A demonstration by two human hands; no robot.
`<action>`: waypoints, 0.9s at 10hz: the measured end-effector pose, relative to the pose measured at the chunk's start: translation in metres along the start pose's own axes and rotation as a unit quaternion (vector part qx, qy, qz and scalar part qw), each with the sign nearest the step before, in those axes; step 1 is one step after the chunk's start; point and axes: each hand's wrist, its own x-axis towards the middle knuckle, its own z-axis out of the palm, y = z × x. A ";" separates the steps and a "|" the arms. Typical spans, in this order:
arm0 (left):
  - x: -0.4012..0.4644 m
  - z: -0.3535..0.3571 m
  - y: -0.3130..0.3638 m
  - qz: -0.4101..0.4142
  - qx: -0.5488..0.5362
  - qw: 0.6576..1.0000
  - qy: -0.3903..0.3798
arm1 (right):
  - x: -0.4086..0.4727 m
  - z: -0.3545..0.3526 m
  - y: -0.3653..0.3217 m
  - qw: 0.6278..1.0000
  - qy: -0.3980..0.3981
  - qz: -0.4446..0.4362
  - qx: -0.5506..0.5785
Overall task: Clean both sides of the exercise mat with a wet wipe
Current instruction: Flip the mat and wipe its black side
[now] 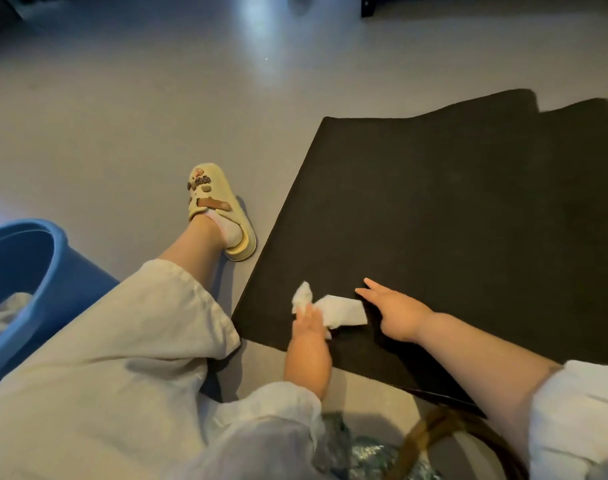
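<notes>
The black exercise mat (451, 216) lay flat on the grey floor (122, 116), and it serves here as the landmark. Near the mat's closest corner, on its surface, sat the white wet wipe (344, 310), partly flattened and partly bunched up. The left hand (307, 323) reached onto that corner and held the wipe's crumpled end, fingers curled around it, so that a tuft stuck out past the fingertips. The right hand (396, 311) was over the mat just beside the wipe's flat end, fingers stretched out straight and slightly spread, holding nothing; whether they touched the wipe or the mat could not be told. Both arms wore rolled pale sleeves. Just off the mat's left edge stood a yellow sandal (219, 209) decorated with charms, on the person's foot, the leg above it in loose cream trousers (122, 358). Farther from the mat, beyond that leg, was a blue bin (58, 258) with crinkled plastic inside. A second dark mat edge (572, 109) showed beyond the far end.
</notes>
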 end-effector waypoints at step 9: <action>0.006 0.059 0.050 0.030 0.247 0.900 -0.359 | -0.013 0.024 0.035 0.951 0.121 0.081 -0.272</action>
